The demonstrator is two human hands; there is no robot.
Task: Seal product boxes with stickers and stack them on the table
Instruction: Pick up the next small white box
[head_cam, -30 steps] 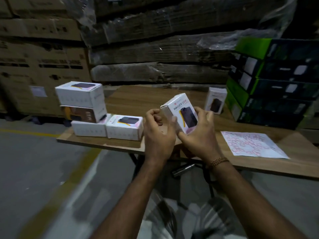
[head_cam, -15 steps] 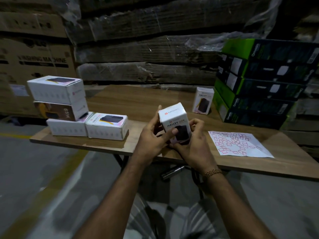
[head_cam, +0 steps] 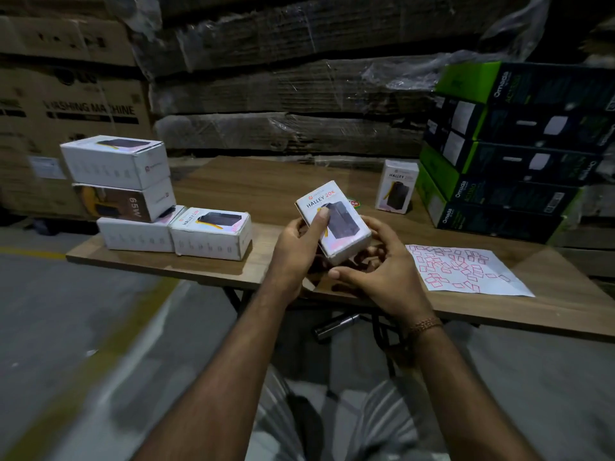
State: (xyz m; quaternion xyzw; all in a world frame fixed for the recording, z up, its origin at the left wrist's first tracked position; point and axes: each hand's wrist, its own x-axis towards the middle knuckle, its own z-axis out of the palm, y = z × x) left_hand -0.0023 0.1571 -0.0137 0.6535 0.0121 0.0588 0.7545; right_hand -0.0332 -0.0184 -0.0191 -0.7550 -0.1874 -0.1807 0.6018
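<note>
Box (head_cam: 333, 222): held over table (head_cam: 266, 184) near edge, long axis tilted away-left.
Left hand (head_cam: 301, 246): grips its left side, thumb on top.
Right hand (head_cam: 382, 267): cups near end.
Stack (head_cam: 139, 197): far left corner, left hand nearer.

Right side: green-and-black cartons (head_cam: 519, 151) stood stacked at the bench's far right corner.
Background: plastic-wrapped cardboard bundles (head_cam: 286, 101) were piled behind the bench.
Left background: a brown washing machine carton (head_cam: 66, 108) stood.
Floor: grey concrete floor (head_cam: 66, 327) carried a yellow line (head_cam: 30, 252).
</note>
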